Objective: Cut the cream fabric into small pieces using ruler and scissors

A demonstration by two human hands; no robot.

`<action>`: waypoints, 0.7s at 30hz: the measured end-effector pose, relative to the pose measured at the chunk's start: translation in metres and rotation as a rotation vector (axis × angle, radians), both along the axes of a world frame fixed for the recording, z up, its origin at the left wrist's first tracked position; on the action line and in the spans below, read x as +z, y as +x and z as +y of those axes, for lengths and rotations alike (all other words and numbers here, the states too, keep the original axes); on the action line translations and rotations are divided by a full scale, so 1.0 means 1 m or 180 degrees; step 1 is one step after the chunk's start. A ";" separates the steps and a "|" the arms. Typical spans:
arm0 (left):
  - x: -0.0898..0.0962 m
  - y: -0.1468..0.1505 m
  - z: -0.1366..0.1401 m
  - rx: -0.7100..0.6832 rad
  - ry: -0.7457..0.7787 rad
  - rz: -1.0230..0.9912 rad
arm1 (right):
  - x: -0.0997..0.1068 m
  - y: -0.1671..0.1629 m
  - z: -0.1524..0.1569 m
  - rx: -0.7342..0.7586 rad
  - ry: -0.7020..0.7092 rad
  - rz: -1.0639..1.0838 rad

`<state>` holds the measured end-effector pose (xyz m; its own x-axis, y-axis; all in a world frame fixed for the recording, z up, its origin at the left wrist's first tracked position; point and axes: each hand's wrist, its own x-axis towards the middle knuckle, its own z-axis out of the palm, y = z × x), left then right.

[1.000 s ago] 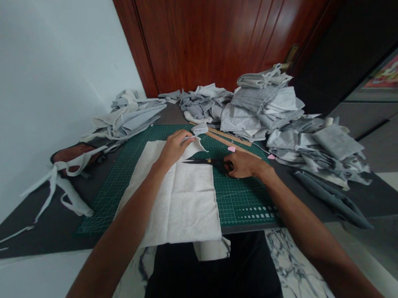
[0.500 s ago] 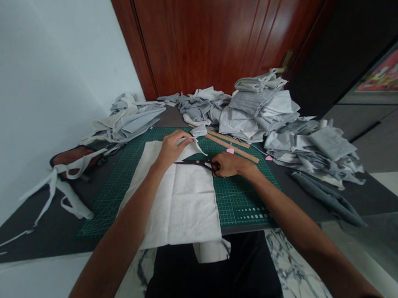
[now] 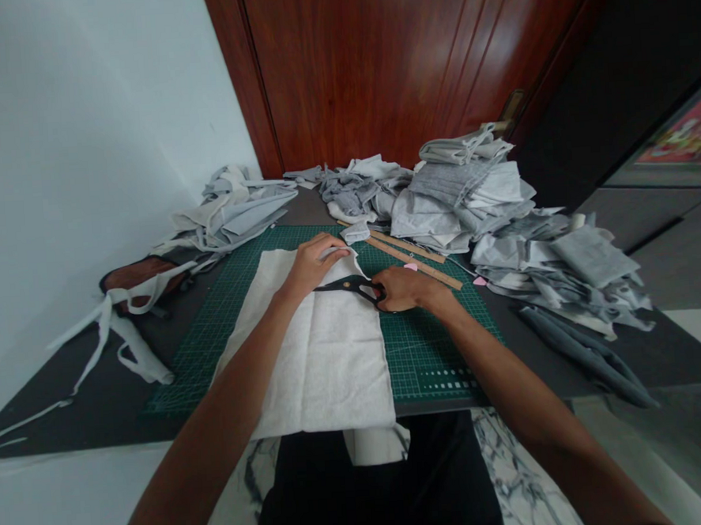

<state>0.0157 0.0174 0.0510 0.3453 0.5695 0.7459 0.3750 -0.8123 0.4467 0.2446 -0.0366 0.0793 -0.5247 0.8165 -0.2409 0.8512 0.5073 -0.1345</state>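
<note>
A long piece of off-white cloth (image 3: 338, 358) lies over the green cutting mat (image 3: 418, 349), its near end reaching past the table's front edge. My left hand (image 3: 315, 261) pinches the far part of this cloth between thumb and fingers, lifting it a little. In my right hand (image 3: 404, 288) are black scissors (image 3: 347, 284), fingers closed through the handles. Their blades point left across the cloth, just below my left hand. Whether cloth lies between the blades is hard to see.
Wooden rulers (image 3: 413, 263) and a small folded grey piece (image 3: 356, 231) lie beyond my hands. Heaps of grey fabric (image 3: 470, 184) stand at the back right, another fabric pile (image 3: 232, 210) at the back left. A brown pouch (image 3: 143, 279) with straps sits left; a dark rolled cloth (image 3: 587, 351) right.
The lifted flap of cloth beside my left hand has dropped lower and lies closer to the rest. The scissors show wider on the cloth. The whole view has shifted slightly.
</note>
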 end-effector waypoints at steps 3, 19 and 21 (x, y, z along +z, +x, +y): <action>0.000 0.000 -0.001 0.0053 -0.0064 0.0018 | -0.001 -0.003 -0.001 -0.0052 0.0000 -0.0001; 0.001 -0.001 -0.001 0.0238 0.0030 -0.0126 | -0.003 -0.006 -0.015 -0.0099 0.0323 -0.0090; 0.001 -0.002 -0.001 0.0247 0.0032 -0.0134 | -0.004 -0.005 -0.015 -0.0102 0.0301 -0.0078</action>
<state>0.0140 0.0163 0.0523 0.2688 0.5858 0.7646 0.4180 -0.7861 0.4553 0.2397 -0.0514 0.0750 -0.4928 0.8525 -0.1744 0.8696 0.4892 -0.0661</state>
